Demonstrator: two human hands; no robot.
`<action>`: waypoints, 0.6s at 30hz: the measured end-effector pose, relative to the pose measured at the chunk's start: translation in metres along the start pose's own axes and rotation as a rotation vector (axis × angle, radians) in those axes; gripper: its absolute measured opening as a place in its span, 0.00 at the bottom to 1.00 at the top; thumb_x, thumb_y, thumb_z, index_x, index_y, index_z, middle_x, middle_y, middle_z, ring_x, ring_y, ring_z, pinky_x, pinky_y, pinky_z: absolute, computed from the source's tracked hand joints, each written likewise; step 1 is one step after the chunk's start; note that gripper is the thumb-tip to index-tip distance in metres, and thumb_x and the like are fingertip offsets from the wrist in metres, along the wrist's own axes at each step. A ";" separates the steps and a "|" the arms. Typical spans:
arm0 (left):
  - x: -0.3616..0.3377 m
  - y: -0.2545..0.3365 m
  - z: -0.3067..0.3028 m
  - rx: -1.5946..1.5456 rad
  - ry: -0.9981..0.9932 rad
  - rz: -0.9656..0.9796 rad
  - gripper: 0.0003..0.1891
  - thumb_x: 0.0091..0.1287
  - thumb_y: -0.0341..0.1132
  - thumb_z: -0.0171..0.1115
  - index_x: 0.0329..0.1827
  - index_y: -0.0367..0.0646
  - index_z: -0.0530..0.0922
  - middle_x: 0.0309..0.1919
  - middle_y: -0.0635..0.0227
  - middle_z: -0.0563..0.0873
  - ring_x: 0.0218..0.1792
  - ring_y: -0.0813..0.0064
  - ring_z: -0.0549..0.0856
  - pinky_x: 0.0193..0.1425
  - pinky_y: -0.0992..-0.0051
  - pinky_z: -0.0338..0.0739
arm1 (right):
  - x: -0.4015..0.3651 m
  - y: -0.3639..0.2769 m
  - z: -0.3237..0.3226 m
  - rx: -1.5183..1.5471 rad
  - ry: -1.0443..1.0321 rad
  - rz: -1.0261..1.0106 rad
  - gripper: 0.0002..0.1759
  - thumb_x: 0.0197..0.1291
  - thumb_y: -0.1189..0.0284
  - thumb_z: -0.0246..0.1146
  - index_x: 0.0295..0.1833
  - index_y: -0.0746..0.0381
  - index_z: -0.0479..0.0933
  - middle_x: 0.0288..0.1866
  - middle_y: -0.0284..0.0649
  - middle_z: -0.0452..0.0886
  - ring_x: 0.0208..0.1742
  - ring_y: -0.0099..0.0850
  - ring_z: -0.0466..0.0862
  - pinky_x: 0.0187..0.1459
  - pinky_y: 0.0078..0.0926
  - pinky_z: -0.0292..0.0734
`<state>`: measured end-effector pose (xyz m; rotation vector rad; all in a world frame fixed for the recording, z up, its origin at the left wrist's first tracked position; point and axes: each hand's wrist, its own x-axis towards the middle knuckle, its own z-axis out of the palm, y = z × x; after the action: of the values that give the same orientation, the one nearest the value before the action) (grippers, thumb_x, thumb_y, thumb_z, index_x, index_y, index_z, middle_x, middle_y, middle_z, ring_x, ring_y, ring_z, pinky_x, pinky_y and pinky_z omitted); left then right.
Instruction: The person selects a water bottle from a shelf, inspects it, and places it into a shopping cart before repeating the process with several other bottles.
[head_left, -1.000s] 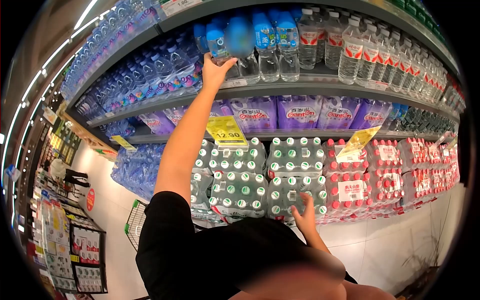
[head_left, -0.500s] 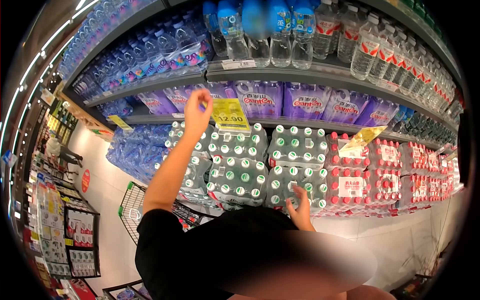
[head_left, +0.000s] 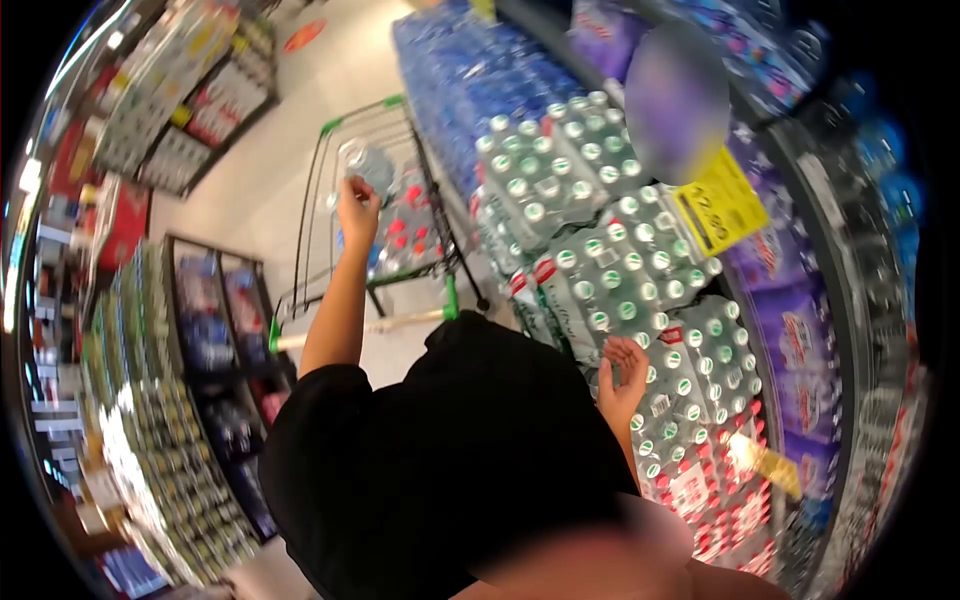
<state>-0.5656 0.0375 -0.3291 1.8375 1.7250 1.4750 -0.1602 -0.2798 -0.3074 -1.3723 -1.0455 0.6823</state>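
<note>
My left hand (head_left: 357, 208) is raised in front of the shopping cart (head_left: 330, 127), its fingers curled together with no held object visible. Just past its fingertips, a clear plastic item (head_left: 370, 166) shows inside the cart, beside bottles with red caps (head_left: 408, 222). My right hand (head_left: 624, 372) is open, palm up and fingers slightly bent, over shrink-wrapped packs of clear bottles (head_left: 610, 270) with green-and-white caps. It holds nothing; whether it touches the packs cannot be told.
Blue-tinted bottle packs (head_left: 480, 85) stand beyond the cart. Red-capped packs (head_left: 715, 500) are at lower right, near a yellow price sign (head_left: 722, 203) and purple packs (head_left: 795, 340) on the shelf. Stocked display racks (head_left: 215, 340) line the left.
The view has turned left and rotated, bringing the cart towards the centre and the shelves to the right. My left hand now appears before the cart instead of the shelf.
</note>
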 end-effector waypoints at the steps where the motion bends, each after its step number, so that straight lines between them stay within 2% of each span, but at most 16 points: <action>1: -0.008 -0.008 -0.021 0.037 0.056 -0.063 0.14 0.54 0.20 0.61 0.43 0.40 0.71 0.29 0.65 0.79 0.32 0.71 0.82 0.40 0.73 0.77 | 0.006 -0.001 0.009 0.065 -0.044 0.033 0.26 0.58 0.85 0.60 0.63 0.69 0.65 0.55 0.49 0.78 0.52 0.34 0.81 0.56 0.30 0.75; 6: -0.065 -0.064 -0.113 0.227 0.169 -0.240 0.16 0.53 0.20 0.61 0.44 0.40 0.70 0.28 0.65 0.79 0.32 0.72 0.82 0.40 0.73 0.77 | 0.034 0.004 0.057 0.094 -0.309 0.063 0.26 0.57 0.86 0.61 0.62 0.68 0.66 0.53 0.48 0.79 0.51 0.32 0.81 0.55 0.29 0.76; 9: -0.091 -0.090 -0.147 0.252 0.199 -0.406 0.20 0.52 0.18 0.60 0.49 0.39 0.70 0.33 0.63 0.78 0.30 0.71 0.78 0.38 0.74 0.77 | 0.049 -0.004 0.089 0.049 -0.454 0.073 0.24 0.57 0.85 0.61 0.61 0.68 0.68 0.52 0.46 0.80 0.50 0.31 0.82 0.53 0.28 0.77; 11: -0.103 -0.117 -0.160 0.233 0.216 -0.414 0.23 0.52 0.17 0.58 0.53 0.38 0.70 0.39 0.60 0.76 0.34 0.71 0.76 0.38 0.74 0.77 | 0.056 -0.008 0.114 0.025 -0.519 0.075 0.24 0.57 0.84 0.61 0.60 0.67 0.69 0.52 0.46 0.80 0.49 0.31 0.82 0.52 0.27 0.77; 12: -0.106 -0.127 -0.163 0.252 0.212 -0.394 0.25 0.51 0.15 0.55 0.55 0.37 0.71 0.43 0.58 0.76 0.40 0.68 0.78 0.40 0.74 0.77 | 0.058 -0.008 0.125 0.015 -0.540 0.070 0.22 0.57 0.83 0.62 0.59 0.67 0.70 0.51 0.45 0.80 0.48 0.30 0.82 0.51 0.27 0.78; 15: -0.101 -0.167 -0.166 0.339 0.170 -0.355 0.24 0.52 0.14 0.53 0.54 0.37 0.71 0.45 0.56 0.76 0.44 0.63 0.79 0.43 0.71 0.77 | 0.062 -0.005 0.159 -0.065 -0.566 0.088 0.21 0.58 0.82 0.62 0.58 0.67 0.71 0.49 0.45 0.81 0.48 0.30 0.82 0.50 0.27 0.78; 16: -0.096 -0.177 -0.164 0.356 0.115 -0.363 0.21 0.53 0.14 0.50 0.52 0.38 0.72 0.46 0.54 0.76 0.46 0.58 0.79 0.45 0.68 0.77 | 0.062 -0.004 0.172 -0.070 -0.558 0.107 0.20 0.58 0.82 0.62 0.56 0.68 0.71 0.48 0.45 0.81 0.47 0.30 0.82 0.50 0.27 0.78; 18: -0.081 -0.196 -0.160 0.336 0.029 -0.406 0.18 0.56 0.16 0.50 0.49 0.38 0.73 0.46 0.54 0.77 0.45 0.58 0.79 0.47 0.65 0.77 | 0.061 -0.003 0.197 -0.117 -0.590 0.136 0.20 0.58 0.81 0.62 0.57 0.67 0.71 0.48 0.44 0.81 0.46 0.30 0.82 0.49 0.26 0.78</action>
<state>-0.7928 -0.0471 -0.4365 1.4735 2.3041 1.1090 -0.3100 -0.1381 -0.3143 -1.3833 -1.4793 1.1876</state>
